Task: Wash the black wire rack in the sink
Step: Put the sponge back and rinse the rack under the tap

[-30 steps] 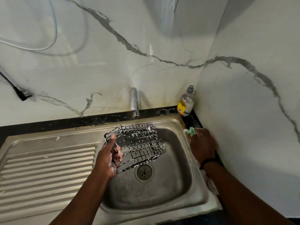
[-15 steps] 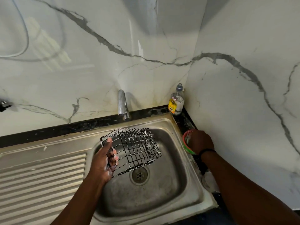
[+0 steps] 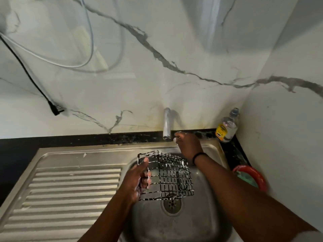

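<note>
1. Two marble wall panels (image 3: 174, 49) meet in the far right corner; cables hang on the far left one.
2. Steel sink (image 3: 209, 224) with ribbed drainboard (image 3: 70, 189) on the left and a round drain in the basin; no water runs from the tap (image 3: 167, 124) at the far rim.
3. Black wire rack (image 3: 171, 177), streaked with white suds, is held tilted over the basin just above the drain, clear of the basin floor as far as can be judged.
4. Left hand (image 3: 138, 180) grips the rack's left edge, thumb up along the frame and fingers curled through the wires; the rack extends to the right of this hand.
5. Right hand (image 3: 187, 145) is beyond the rack at the tap's base, fingers bent with soap on them; whether they pinch a valve cannot be told. It is apart from the rack.
6. Red-rimmed bowl (image 3: 253, 175) on the right counter; soap bottle (image 3: 227, 126) in the far corner.
7. Risk: the soapy one-handed grip could slip and drop the rack into the basin.
8. Risk: a sudden jet would spray off the tilted wires onto counter and wall.
</note>
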